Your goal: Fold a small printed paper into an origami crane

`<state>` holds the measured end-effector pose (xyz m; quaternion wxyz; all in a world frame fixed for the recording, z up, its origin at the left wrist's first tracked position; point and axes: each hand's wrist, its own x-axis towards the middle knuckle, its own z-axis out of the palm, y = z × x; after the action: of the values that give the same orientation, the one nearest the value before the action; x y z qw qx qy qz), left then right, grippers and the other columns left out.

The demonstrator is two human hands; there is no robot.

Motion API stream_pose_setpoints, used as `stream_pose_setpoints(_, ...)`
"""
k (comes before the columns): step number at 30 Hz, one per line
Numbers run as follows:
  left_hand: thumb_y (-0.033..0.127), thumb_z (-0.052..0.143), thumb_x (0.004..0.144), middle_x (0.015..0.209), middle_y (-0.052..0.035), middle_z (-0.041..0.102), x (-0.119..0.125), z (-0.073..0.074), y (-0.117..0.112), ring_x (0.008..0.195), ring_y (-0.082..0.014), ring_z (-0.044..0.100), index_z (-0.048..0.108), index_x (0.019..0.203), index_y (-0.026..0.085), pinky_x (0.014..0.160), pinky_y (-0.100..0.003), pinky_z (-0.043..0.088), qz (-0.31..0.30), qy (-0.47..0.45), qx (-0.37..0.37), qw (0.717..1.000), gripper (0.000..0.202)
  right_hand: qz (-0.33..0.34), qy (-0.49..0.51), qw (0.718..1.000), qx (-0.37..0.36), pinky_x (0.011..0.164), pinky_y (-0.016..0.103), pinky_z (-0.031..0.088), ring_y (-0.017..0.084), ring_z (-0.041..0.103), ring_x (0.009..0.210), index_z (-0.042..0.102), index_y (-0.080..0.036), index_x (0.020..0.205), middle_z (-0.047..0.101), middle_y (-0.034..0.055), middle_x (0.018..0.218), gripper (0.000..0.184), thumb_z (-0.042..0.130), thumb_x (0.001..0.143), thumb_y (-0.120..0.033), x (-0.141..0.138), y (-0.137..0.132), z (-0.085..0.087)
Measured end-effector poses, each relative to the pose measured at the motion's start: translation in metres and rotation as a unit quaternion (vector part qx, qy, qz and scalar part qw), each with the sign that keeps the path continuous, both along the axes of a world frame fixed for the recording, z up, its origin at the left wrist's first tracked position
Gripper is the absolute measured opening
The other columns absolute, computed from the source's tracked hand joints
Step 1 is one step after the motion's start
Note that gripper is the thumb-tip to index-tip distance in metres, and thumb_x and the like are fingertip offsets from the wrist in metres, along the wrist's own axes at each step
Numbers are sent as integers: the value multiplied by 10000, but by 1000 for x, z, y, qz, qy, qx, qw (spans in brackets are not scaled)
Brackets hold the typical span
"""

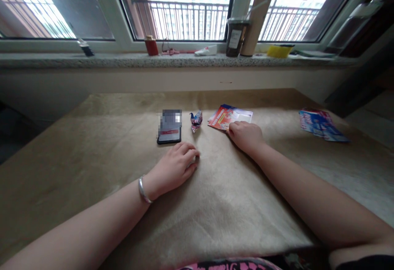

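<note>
A pink-and-black patterned garment [227,264] shows at the near edge of the broad, beige, soft-looking tabletop [101,147]. The left hand [174,163] rests palm down near the middle of the tabletop, fingers close together and curved, with a gap between thumb and forefinger. The right hand [246,136] is on the near side of a glossy stack of orange-red, white and blue printed sheets [220,118], its fingers curled together; I cannot tell whether they pinch the paper or press on it. The stack lies near the middle of the far edge, its long axis roughly along that edge, its orange end toward the left edge. Its pale lettering is too small to read. Spread blue-and-red printed leaflets [321,126] lie by the right edge, their print unreadable. The black rectangular phone [169,134], long axis toward the far edge, has a partly pixelated screen. Between phone and stack sits a folded blue, red and white paper bird [196,121], one slim blue tip toward the left edge.
</note>
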<state>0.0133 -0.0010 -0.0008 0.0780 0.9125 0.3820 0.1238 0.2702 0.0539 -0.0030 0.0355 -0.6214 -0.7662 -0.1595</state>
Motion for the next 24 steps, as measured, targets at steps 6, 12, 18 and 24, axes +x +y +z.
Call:
stream_pose_setpoints(6,240,486,874,1144,-87,533,-1,0,1,1098,-234,475,554,1076,194,988,-422,417,2,1,-5,1000,218,8,-6,1000,10,562,282,346,220,628,852,647,-209,928,698,64,977,274,375,923,-242,7,-9,5)
stream_pose_setpoints(12,243,490,863,1130,-85,553,1,-2,0,1080,-238,500,565,1058,195,982,-437,428,6,-12,-2,1000,214,77,3,997,-15,564,284,338,202,620,819,659,-212,814,695,56,899,245,438,898,-277,-1,-35,19)
stream_pose_setpoints(18,276,498,869,1393,-126,392,0,-7,2,1238,-255,431,438,1284,179,1057,-435,384,37,-49,13,998,430,220,7,974,-47,622,281,369,193,619,809,665,-191,833,689,53,860,263,437,923,-288,-22,-53,17)
stream_pose_setpoints(24,345,459,915,1417,-78,430,2,-9,3,1324,-271,328,454,1337,205,1110,-463,306,1,9,32,999,445,330,30,941,-73,664,279,397,178,615,803,657,-183,851,680,52,868,235,443,923,-249,-34,-60,5)
